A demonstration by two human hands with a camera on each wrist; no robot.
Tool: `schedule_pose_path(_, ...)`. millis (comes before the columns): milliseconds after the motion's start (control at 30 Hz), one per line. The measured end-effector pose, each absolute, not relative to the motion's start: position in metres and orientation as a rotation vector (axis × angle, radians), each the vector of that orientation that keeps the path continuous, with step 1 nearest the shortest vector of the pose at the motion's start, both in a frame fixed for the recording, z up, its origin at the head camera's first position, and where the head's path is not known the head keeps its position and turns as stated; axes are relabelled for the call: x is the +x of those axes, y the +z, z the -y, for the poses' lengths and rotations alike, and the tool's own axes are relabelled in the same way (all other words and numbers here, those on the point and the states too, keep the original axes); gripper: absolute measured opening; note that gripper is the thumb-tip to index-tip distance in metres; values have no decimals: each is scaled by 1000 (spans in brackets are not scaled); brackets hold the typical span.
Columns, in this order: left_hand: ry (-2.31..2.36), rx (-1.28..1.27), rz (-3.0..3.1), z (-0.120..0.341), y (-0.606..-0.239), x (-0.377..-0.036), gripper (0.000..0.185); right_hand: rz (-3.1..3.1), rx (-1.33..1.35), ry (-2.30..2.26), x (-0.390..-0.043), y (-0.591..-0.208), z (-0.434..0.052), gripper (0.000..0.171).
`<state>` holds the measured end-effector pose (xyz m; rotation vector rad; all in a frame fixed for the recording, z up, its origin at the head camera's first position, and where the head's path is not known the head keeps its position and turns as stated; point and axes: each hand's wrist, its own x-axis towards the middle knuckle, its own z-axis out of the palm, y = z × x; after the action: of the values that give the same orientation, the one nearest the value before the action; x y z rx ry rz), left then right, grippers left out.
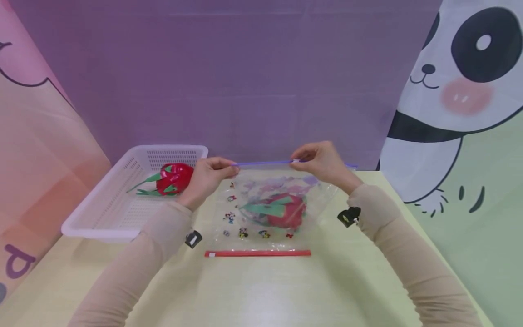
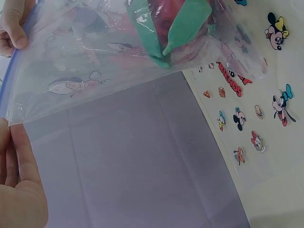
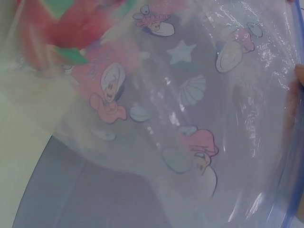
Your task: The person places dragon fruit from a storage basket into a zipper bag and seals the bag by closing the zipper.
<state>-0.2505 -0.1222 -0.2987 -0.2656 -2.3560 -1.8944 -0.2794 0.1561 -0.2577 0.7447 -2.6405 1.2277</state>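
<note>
Pinching the blue zipper strip (image 1: 265, 162), the left hand (image 1: 208, 175) and right hand (image 1: 320, 161) hold a clear bag (image 1: 282, 181) already containing one toy dragon fruit (image 1: 282, 211); another toy fruit (image 1: 173, 178) waits in the basket (image 1: 102, 218).

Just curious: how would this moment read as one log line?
left hand: pinches blue zip strip | right hand: pinches same strip | clear bag: holds toy dragon fruit

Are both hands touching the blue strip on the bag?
Touching. In the head view the left hand and right hand pinch the blue strip of the bag at either end.
</note>
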Motion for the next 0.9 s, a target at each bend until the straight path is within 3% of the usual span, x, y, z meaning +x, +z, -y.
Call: schedule_pose_path(900, -1860, -232, 2385, 126, -296, -255, 20, 2611, 736, 1176, -279, -255, -172, 18)
